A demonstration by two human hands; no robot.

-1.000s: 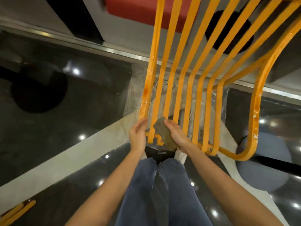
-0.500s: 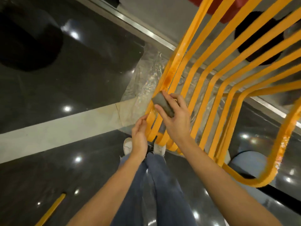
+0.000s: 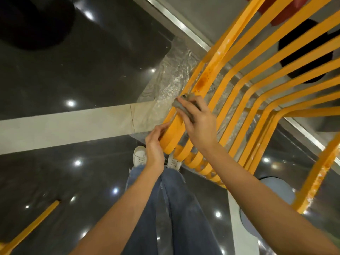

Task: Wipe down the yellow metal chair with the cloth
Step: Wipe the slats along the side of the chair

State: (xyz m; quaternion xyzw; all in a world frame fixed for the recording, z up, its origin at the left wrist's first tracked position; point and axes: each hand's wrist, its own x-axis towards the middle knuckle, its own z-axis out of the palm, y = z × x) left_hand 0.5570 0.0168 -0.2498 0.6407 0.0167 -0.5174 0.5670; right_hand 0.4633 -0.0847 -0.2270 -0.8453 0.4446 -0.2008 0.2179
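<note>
Yellow metal chair (image 3: 239,74) stands on plastic sheeting (image 3: 165,85) over the dark glossy floor (image 3: 82,61), slats running from upper right down toward the person. Outer left slat shows an orange-brown stain and white flecks. Right hand (image 3: 200,124) grips the grey cloth (image 3: 184,107), fingers (image 3: 185,104) curled over it, pressing it on that slat just below the stain. Left hand (image 3: 154,144) rests on the slat's edge near the curled front lip, fingers straight and relaxed, steadying the chair. Step: mid-wipe on the outer slat. Next move likely needs the cloth pushed up over the stain, with firm pressure.
</note>
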